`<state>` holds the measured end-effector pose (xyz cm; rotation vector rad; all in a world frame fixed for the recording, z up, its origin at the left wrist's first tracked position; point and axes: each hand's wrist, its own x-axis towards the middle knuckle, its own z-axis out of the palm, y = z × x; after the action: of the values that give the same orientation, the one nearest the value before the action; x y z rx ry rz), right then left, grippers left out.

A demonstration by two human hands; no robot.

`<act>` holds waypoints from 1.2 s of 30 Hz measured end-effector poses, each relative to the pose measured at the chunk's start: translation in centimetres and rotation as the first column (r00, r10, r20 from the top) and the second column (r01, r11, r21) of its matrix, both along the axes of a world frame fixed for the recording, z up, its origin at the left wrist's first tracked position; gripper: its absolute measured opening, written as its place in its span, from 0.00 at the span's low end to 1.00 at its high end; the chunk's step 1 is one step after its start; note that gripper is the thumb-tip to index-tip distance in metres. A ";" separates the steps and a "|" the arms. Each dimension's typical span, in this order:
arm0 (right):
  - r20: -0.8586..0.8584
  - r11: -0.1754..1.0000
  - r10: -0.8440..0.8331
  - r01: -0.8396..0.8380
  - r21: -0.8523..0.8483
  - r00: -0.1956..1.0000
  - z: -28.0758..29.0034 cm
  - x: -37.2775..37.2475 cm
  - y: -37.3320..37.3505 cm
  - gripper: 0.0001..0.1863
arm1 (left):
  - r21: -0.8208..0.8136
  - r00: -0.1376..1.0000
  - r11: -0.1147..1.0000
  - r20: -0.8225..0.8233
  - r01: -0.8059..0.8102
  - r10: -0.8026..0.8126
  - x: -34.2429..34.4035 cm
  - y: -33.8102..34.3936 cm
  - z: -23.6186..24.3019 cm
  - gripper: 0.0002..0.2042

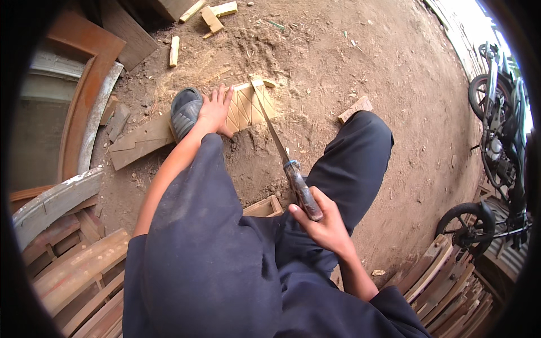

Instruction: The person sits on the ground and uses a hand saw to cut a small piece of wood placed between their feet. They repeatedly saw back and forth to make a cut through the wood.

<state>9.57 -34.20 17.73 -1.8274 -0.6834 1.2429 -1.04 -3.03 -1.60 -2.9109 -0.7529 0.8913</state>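
Observation:
My right hand (321, 219) grips the dark, worn handle (301, 188) of a handsaw. Its narrow blade (270, 124) reaches up to the far right part of a pale wooden board (245, 112) marked with pencil lines, where sawdust lies around it. My left hand (214, 110) rests on the board's left side, fingers spread, beside my grey sandal (186, 118). A longer weathered plank (141, 141) lies on the dirt to the left of the board. Below the saw, between my legs, sits part of a small wooden box (259, 208).
Pale offcuts (174, 50) lie on the dirt ground (406, 141) beyond the board, another block (352, 110) past my right knee. A framed wooden panel (76, 124) and stacked timber (84, 265) line the left. A motorcycle (493, 152) stands at the right, above more stacked wood (439, 281).

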 end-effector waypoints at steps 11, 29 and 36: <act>-0.015 0.985 -0.080 0.077 -0.156 0.997 4.8 -0.9 -2.6 0.13 | -0.030 0.999 0.999 -0.029 -0.023 0.022 -0.2 0.0 0.2 0.74; -0.155 0.979 -0.168 0.146 -0.142 0.974 2.8 1.9 0.1 0.13 | -0.021 1.000 1.000 0.007 0.008 -0.008 0.0 0.2 -1.0 0.74; -0.061 0.974 -0.107 0.092 -0.208 0.992 7.4 -0.8 -3.7 0.10 | -0.011 1.000 1.000 0.015 0.011 -0.011 -1.0 0.2 -0.9 0.74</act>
<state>8.74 -37.85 25.15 -1.9479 -0.4313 1.3458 -2.07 -2.79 -2.46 -2.9314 -0.7341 0.8767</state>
